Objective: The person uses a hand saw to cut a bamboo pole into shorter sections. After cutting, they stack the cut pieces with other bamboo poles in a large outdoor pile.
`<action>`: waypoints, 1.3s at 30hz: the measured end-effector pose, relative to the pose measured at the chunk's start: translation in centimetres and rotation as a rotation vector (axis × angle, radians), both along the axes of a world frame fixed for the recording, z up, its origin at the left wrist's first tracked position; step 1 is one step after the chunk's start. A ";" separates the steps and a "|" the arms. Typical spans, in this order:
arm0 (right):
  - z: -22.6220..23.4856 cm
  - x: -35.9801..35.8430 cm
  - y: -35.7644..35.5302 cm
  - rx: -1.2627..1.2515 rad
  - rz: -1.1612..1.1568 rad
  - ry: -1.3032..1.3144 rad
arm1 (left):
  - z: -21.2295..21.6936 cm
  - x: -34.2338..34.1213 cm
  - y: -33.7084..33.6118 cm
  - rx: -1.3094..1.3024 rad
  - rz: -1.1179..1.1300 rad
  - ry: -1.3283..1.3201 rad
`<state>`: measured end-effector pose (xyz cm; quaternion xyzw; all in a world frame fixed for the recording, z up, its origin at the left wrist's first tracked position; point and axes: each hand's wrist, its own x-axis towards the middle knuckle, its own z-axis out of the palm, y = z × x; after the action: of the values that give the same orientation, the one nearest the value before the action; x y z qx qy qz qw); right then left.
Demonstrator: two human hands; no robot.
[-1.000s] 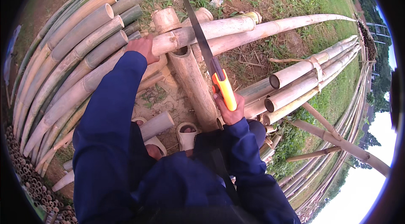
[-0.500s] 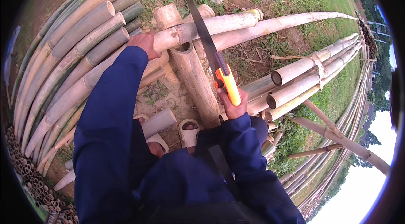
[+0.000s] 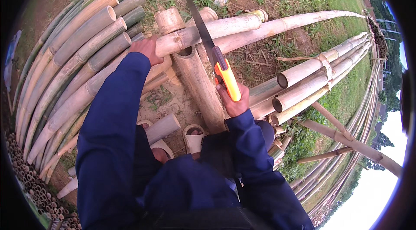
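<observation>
My right hand [image 3: 234, 100] grips the orange handle of a hand saw [image 3: 203, 30]. Its long dark blade slants up and away across a pale bamboo pole [image 3: 225, 26] that lies crosswise on a thicker bamboo pole [image 3: 197, 80]. My left hand [image 3: 146, 48] presses down on the near cut end of the crosswise pole, left of the blade. Both arms wear dark blue sleeves.
A stack of long bamboo poles [image 3: 73, 61] runs along the left. More tied poles [image 3: 320, 74] lie at the right over grass. Short cut bamboo pieces [image 3: 162, 127] and my sandalled feet [image 3: 193, 137] are on the bare soil below.
The saw has slid a little forward and back along the cut. My left hand stays on the pole's end.
</observation>
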<state>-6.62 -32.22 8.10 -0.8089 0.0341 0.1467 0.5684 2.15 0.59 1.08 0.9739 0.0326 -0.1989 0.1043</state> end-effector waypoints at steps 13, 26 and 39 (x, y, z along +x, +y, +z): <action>0.9 0.3 -0.4 0.000 -0.050 -0.053 | -0.5 0.2 -0.1 0.004 -0.020 -0.028; 0.6 -0.8 -1.6 -0.062 -0.025 0.047 | -0.2 0.7 -0.6 -0.009 -0.044 0.004; 1.7 -0.9 -2.6 -0.075 -0.002 0.055 | -1.3 0.3 -0.3 -0.048 -0.043 -0.001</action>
<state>-7.56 -34.83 9.75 -0.8251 0.0561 0.1667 0.5369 2.45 0.27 -0.27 0.9718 0.0070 -0.2011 0.1234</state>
